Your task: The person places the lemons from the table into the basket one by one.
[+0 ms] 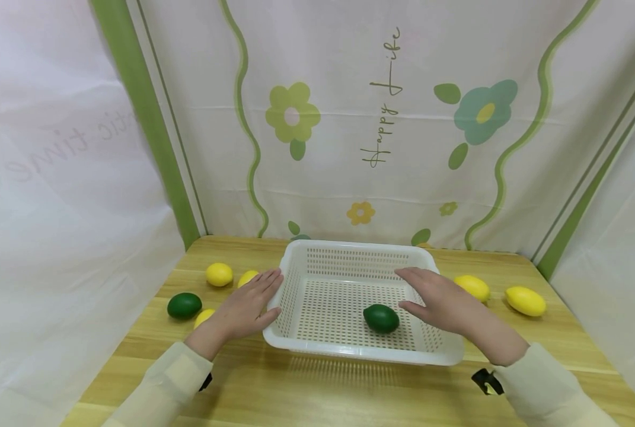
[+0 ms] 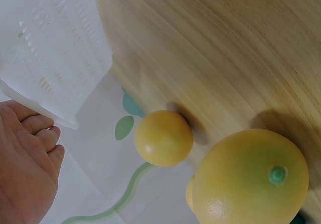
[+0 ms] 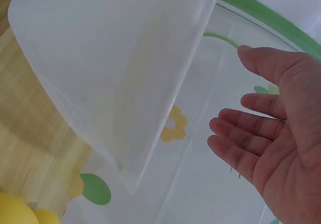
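Head view: a white plastic basket [image 1: 349, 350] with slotted walls and floor sits on a wooden table [image 1: 322, 403], its long side facing the person. A dark green lemon [image 1: 381, 319] lies inside it on the floor, right of the middle and towards the near side. The left hand [image 1: 248, 308] is at the basket's left rim, palm down, fingers fairly straight and close together, thumb spread towards the near corner. It meets the rim there, but how firmly it presses I cannot tell. The right hand [image 1: 437, 299] is over the basket's right end, with a wide gap between thumb and fingers and nothing held; its thumb points towards the green lemon, apart from it. From the right wrist, that hand's fingers show loosely bent, apart from the basket wall.

Left of the basket lie a second green lemon [image 1: 184, 305] and three yellow ones: one at the back [image 1: 219, 274], one partly behind the left hand's fingers [image 1: 248, 277], and one partly covered by the left wrist [image 1: 203, 318]. Two more yellow lemons are to the right, one partly behind the right forearm [image 1: 473, 287], the other farther out [image 1: 525, 301]. Pale sleeves [image 1: 546, 379] cover both forearms. Behind the table hangs a white curtain [image 1: 328, 47] printed with flowers and "Happy Life".
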`<state>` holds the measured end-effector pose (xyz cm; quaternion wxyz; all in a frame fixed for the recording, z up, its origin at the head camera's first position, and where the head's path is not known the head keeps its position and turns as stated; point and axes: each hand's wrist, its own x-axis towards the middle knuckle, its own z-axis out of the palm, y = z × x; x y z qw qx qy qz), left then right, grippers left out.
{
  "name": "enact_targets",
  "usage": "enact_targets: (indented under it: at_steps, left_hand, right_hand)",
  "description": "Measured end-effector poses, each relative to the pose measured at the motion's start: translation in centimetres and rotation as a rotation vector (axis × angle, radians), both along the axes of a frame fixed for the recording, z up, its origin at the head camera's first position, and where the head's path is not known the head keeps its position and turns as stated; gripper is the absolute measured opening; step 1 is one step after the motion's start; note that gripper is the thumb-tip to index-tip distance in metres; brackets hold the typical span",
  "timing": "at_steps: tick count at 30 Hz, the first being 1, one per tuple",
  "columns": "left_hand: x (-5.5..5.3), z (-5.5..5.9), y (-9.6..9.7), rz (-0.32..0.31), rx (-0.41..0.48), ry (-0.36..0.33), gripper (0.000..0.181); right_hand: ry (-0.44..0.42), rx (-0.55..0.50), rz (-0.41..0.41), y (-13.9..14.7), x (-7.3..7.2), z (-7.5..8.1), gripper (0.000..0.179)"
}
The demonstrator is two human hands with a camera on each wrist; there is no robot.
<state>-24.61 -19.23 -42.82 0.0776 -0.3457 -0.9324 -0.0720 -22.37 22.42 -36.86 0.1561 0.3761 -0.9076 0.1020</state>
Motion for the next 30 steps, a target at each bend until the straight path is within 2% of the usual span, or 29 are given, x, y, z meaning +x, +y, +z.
enact_targets:
  at_steps: [4,16,22,30]
  left_hand:
    - [0.0,0.0,0.0,-0.002,0.005,0.005,0.068]
    - [0.0,0.0,0.0,-0.005,0.004,0.005,0.068]
    - [0.0,0.0,0.0,0.000,-0.003,-0.003,0.069]
    - [0.0,0.0,0.0,-0.005,0.001,0.002,0.068]
  right_hand:
    - [0.014,-0.005,-0.024,0.9,0.0,0.4,0.060]
    - [-0.024,-0.013,-0.146,3.4,1.0,2.2,0.060]
    - [-0.063,-0.021,-0.227,4.9,1.2,2.3,0.061]
    - [-0.060,-0.044,-0.291,6.9,1.6,2.1,0.059]
